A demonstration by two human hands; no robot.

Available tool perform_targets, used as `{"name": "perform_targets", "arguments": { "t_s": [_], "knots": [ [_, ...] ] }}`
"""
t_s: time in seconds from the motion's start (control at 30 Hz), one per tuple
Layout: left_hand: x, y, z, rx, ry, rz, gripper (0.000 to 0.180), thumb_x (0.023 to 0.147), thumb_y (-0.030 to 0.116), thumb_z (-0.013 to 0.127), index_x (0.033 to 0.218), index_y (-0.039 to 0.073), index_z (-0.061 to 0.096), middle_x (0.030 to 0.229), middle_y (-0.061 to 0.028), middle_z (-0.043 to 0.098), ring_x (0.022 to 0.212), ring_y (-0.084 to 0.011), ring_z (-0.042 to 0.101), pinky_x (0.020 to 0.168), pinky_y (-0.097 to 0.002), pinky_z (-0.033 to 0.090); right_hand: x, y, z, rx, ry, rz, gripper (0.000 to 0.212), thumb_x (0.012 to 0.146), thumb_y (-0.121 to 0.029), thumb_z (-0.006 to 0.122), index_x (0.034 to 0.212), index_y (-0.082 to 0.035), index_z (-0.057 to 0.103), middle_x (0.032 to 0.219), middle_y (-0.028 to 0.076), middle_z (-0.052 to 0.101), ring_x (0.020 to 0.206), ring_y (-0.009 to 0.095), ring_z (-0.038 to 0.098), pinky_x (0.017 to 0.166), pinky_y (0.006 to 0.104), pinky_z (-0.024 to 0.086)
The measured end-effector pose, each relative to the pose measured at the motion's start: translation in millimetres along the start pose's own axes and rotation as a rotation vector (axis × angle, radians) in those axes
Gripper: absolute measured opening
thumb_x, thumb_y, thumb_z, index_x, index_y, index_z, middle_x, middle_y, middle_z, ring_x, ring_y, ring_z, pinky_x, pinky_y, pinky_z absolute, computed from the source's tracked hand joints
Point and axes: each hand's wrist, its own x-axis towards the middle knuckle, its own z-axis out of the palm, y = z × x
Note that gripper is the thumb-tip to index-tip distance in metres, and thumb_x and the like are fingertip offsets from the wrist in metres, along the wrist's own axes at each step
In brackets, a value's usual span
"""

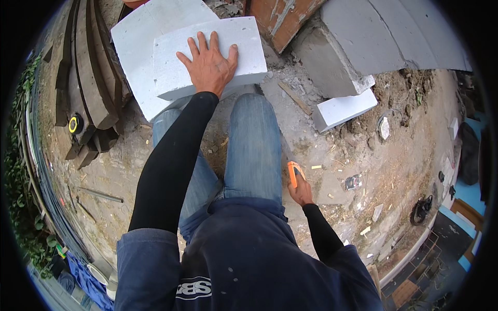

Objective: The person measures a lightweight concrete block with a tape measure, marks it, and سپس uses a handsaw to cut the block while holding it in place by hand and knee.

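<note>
My left hand (211, 68) lies flat with spread fingers on a white lightweight concrete block (245, 45). Under and behind that block is another large white block (134, 49), whose lower parts are partly hidden. My right hand (301, 194) hangs low beside my right thigh, wrapped round the orange handle of a handsaw (293, 172). The saw's narrow blade points forward along my leg, and much of it is hidden by the knee. Saw and block are apart as far as I can see.
Dark wooden beams (96, 67) are stacked at the left, with a yellow tape measure (75, 124) on them. A small white block piece (346, 110) lies by a grey block wall (329, 59) at the right. A wood strip (294, 98) and rubble litter the ground.
</note>
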Motion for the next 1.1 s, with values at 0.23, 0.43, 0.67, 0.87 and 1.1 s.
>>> {"name": "perform_targets", "arguments": {
  "t_s": [0.23, 0.43, 0.67, 0.87, 1.1],
  "knots": [
    [-6, -13, 2, 0.008, 0.074, -0.005, 0.075, 0.095, 0.064, 0.048, 0.150, 0.013, 0.055, 0.157, -0.0234, 0.046, 0.150, -0.0479, 0.034, 0.114, -0.0799, 0.014, -2, -30, -149, 0.031, 0.183, 0.099, 0.040, 0.099, -0.028, 0.071, 0.075, 0.000, 0.056, 0.056, 0.014, 0.051, 0.048, 0.027, 0.048, 0.052, 0.0407, 0.042],
    [-7, -9, 0, 0.014, 0.102, -0.042, 0.072, 0.096, 0.060, 0.048, 0.150, 0.012, 0.055, 0.155, -0.0228, 0.048, 0.150, -0.0472, 0.033, 0.114, -0.0787, 0.014, -21, -23, -211, -0.097, 0.236, 0.132, 0.040, 0.100, -0.027, 0.069, 0.076, 0.001, 0.056, 0.057, 0.016, 0.052, 0.050, 0.022, 0.046, 0.051, 0.0404, 0.042],
    [0, 15, -45, -0.132, -0.076, -0.099, 0.074, 0.093, 0.052, 0.059, 0.148, 0.003, 0.053, 0.155, -0.0284, 0.047, 0.147, -0.0480, 0.038, 0.120, -0.0702, 0.019, 14, 29, -140, -0.095, 0.360, 0.168, 0.042, 0.103, -0.028, 0.067, 0.075, 0.001, 0.054, 0.057, 0.013, 0.047, 0.054, 0.017, 0.041, 0.052, 0.0403, 0.038],
    [-4, 4, -43, -0.106, -0.039, -0.098, 0.073, 0.093, 0.051, 0.059, 0.146, 0.002, 0.055, 0.154, -0.0281, 0.048, 0.147, -0.0479, 0.038, 0.119, -0.0702, 0.020, -29, 28, -158, -0.058, 0.400, 0.091, 0.037, 0.100, -0.025, 0.069, 0.077, 0.000, 0.055, 0.058, 0.020, 0.052, 0.047, 0.034, 0.049, 0.051, 0.0457, 0.042],
    [2, 13, -39, -0.132, -0.086, -0.077, 0.073, 0.094, 0.053, 0.059, 0.146, 0.002, 0.055, 0.155, -0.0280, 0.047, 0.146, -0.0488, 0.038, 0.119, -0.0703, 0.020, 35, 64, -120, -0.159, 0.386, 0.164, 0.038, 0.098, -0.028, 0.072, 0.076, -0.002, 0.054, 0.058, 0.020, 0.055, 0.051, 0.038, 0.058, 0.052, 0.0470, 0.045]
  ]
}}
